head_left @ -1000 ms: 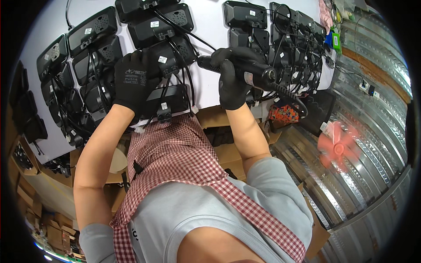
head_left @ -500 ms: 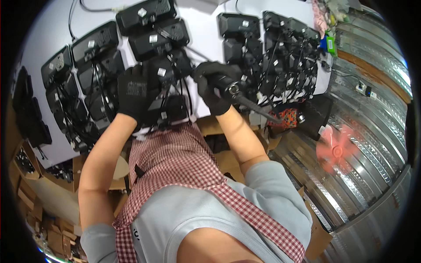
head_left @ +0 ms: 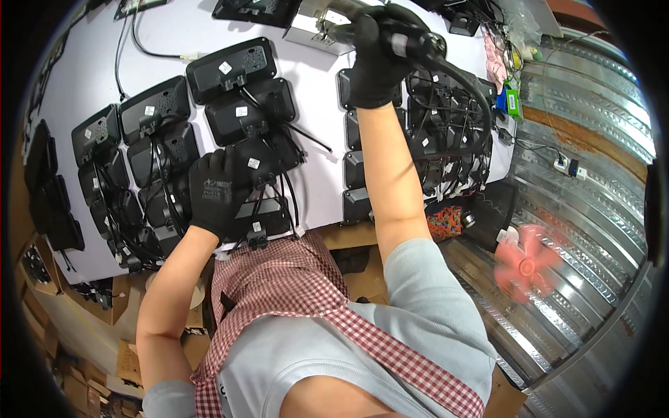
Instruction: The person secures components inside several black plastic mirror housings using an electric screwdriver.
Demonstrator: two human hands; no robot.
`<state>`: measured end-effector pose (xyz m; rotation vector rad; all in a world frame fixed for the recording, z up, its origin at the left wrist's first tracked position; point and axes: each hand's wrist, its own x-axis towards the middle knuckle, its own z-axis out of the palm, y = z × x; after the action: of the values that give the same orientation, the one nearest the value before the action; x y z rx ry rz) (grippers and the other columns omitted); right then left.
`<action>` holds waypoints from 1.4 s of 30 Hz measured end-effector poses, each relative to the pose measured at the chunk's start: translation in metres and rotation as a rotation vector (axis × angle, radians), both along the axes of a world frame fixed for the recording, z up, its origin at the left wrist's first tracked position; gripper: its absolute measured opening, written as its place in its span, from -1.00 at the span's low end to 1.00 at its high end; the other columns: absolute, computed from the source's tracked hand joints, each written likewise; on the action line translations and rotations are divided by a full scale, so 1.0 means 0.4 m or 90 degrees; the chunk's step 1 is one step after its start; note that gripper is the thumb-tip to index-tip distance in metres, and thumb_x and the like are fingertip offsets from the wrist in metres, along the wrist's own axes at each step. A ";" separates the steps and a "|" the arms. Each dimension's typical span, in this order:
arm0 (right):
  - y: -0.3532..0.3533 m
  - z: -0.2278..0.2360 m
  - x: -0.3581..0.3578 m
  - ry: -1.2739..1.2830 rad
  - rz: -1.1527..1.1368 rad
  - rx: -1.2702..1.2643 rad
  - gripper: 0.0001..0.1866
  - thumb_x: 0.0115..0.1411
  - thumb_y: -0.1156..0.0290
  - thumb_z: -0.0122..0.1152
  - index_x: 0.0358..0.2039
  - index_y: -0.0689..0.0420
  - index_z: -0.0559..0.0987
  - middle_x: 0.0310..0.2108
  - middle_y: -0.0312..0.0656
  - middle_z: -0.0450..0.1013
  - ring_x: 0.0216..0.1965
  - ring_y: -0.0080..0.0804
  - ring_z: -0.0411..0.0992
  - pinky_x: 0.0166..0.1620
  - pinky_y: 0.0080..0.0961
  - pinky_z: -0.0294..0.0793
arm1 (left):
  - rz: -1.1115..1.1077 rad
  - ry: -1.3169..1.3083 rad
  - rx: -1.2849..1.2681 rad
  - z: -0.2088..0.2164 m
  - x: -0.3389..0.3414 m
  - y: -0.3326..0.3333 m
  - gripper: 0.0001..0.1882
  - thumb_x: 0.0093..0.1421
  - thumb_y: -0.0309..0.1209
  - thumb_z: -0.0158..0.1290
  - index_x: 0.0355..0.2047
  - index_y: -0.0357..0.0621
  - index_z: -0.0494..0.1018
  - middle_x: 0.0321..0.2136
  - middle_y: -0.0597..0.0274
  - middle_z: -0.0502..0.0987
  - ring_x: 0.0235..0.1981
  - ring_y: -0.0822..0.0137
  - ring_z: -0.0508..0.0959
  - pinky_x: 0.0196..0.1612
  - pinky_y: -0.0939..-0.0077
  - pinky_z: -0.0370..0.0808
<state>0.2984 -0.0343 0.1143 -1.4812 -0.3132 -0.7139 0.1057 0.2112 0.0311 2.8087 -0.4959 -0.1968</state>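
My right hand [head_left: 376,70], in a black glove, is wrapped round a black power screwdriver [head_left: 418,47] with a thick dark cord. The tool lies nearly level, its front end at a silver metal box [head_left: 301,33] at the far edge of view. My left hand [head_left: 214,191], also gloved, grips the left end of a black plastic housing [head_left: 268,155] with a white sticker and cables; its fingertips are partly hidden. That housing lies in a column, below another black housing [head_left: 240,111] and above a lower one [head_left: 272,219].
More columns of black housings [head_left: 157,101] with trailing cables cover the white table [head_left: 317,198] to the left and right. A green and blue box [head_left: 513,103] stands at the right edge. Beyond it are a power strip [head_left: 571,167] and a red fan [head_left: 527,267].
My right hand has moved up and away with the screwdriver, from beside the housings to the metal box. My left hand stays on the same housing. The view has shifted, showing more of the table's far side.
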 end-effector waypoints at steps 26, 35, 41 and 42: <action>0.110 0.002 -0.724 0.214 0.066 0.093 -0.65 0.21 0.64 0.02 0.02 0.18 0.30 -0.34 -0.08 0.47 -0.30 -0.31 0.46 -0.12 -0.24 0.52 | -0.287 -0.130 -0.132 0.078 -0.101 -0.033 -0.66 0.18 -0.35 0.03 -0.03 0.02 0.56 0.25 0.22 0.38 0.34 0.13 0.25 0.40 0.07 0.14; 0.117 -0.031 -0.742 0.257 0.013 0.086 -0.68 0.20 0.61 0.05 -0.02 0.18 0.35 -0.36 -0.08 0.49 -0.31 -0.28 0.48 -0.10 -0.21 0.53 | -0.398 -0.076 0.043 0.026 -0.025 -0.099 -0.71 0.24 -0.28 0.02 -0.06 0.07 0.59 0.34 0.32 0.30 0.41 0.24 0.14 0.48 0.15 -0.01; 0.130 -0.044 -0.735 0.262 -0.018 0.055 -0.68 0.18 0.61 0.05 -0.03 0.19 0.34 -0.33 -0.05 0.50 -0.31 -0.30 0.50 -0.12 -0.28 0.56 | -0.316 -0.151 -0.052 0.032 -0.052 -0.060 -0.77 0.18 -0.35 0.06 -0.16 0.06 0.61 0.24 0.25 0.39 0.33 0.13 0.27 0.42 0.12 0.10; 0.125 -0.047 -0.737 0.264 -0.021 0.042 -0.68 0.18 0.60 0.05 -0.03 0.19 0.34 -0.33 -0.04 0.51 -0.31 -0.30 0.51 -0.13 -0.30 0.57 | -0.316 -0.149 -0.053 0.045 -0.060 -0.051 -0.77 0.18 -0.35 0.06 -0.16 0.06 0.61 0.24 0.25 0.39 0.33 0.13 0.27 0.42 0.12 0.10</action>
<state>0.0037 0.0158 0.0956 -1.5337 0.0517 -0.4237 0.0818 0.1909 0.0490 2.5880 -1.2213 0.0558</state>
